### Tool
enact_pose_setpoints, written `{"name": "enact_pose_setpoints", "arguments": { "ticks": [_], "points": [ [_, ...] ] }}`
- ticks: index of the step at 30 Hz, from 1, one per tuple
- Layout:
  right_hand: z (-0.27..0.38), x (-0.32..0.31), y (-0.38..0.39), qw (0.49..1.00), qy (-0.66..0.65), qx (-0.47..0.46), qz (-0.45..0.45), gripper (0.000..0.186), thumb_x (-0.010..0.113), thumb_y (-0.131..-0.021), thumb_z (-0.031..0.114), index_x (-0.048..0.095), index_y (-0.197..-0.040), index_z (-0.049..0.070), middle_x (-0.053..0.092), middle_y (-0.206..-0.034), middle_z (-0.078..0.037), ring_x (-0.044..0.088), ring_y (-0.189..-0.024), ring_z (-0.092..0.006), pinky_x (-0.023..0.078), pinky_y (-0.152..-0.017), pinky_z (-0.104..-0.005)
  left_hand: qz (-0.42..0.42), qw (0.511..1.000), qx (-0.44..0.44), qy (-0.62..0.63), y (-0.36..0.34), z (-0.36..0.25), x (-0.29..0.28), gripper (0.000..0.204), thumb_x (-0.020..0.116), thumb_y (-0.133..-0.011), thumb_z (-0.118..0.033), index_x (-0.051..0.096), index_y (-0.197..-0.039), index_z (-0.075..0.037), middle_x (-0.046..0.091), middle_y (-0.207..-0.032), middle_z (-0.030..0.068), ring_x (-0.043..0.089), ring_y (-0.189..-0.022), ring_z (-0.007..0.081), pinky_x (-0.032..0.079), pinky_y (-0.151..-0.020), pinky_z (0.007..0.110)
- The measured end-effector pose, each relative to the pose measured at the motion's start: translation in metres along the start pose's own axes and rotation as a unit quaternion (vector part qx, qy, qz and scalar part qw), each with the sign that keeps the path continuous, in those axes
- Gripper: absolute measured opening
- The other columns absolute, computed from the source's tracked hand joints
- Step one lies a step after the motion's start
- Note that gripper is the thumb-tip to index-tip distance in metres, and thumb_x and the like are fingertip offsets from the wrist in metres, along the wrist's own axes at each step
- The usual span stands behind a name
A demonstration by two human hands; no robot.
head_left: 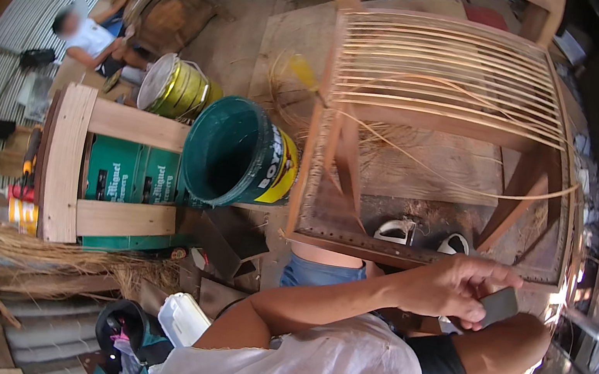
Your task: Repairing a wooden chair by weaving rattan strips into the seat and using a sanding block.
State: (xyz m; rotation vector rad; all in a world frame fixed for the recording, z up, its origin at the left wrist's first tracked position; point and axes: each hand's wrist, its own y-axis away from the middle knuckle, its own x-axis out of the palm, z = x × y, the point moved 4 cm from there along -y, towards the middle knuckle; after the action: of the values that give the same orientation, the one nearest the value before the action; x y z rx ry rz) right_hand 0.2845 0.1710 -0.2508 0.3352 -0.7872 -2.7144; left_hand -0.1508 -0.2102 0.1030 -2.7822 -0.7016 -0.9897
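Observation:
My left hand (452,288) reaches across my lap to the near right corner of a wooden chair frame (425,260). Its fingers are closed around a small flat dark grey piece (500,307), whose kind I cannot tell, just over my right knee. Pale cane strands (451,70) run side to side across the far part of the seat, while the near part is open inside a rim with small holes. One loose strand (464,185) arcs over this opening to the right rail. A yellow-handled tool (302,71) stands at the left rail. My right hand does not show.
Left of the chair stand a green bucket (223,147), a yellow-green pail (181,90) and a wooden frame (68,162) with green crates (133,176). Cane fibres (62,251) lie in a bundle. White footwear (394,230) shows beneath the chair. Another person (99,42) sits far left.

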Motion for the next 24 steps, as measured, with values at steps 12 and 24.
{"name": "enact_pose_setpoints", "arguments": {
  "ticks": [12,24],
  "points": [
    [0.218,0.044,-0.033,0.97,-0.151,-0.19,-0.014,0.033,0.06,-0.099,0.028,0.064,-0.12,0.002,0.068,-0.114,-0.016,0.062,-0.107,-0.0224,0.052,-0.09,-0.0378,-0.493,0.777,0.391,0.017,0.306,-0.09,-0.14,0.026,0.058,-0.1,-0.008,0.057,-0.123,0.004,0.067,-0.113,0.026,0.074,-0.085,0.0289,0.065,-0.067,0.029],
    [0.335,0.127,0.078,0.953,-0.172,-0.247,0.039,0.032,0.053,-0.104,0.041,0.057,-0.111,0.011,0.039,-0.07,0.006,0.034,-0.054,-0.0034,0.03,-0.046,-0.0189,-0.616,0.43,-0.329,-0.572,0.398,-0.03,-0.494,0.023,0.064,-0.086,-0.01,0.067,-0.108,-0.003,0.067,-0.114,0.0259,0.063,-0.109,0.0455,0.054,-0.093,0.053]
  ]
}}
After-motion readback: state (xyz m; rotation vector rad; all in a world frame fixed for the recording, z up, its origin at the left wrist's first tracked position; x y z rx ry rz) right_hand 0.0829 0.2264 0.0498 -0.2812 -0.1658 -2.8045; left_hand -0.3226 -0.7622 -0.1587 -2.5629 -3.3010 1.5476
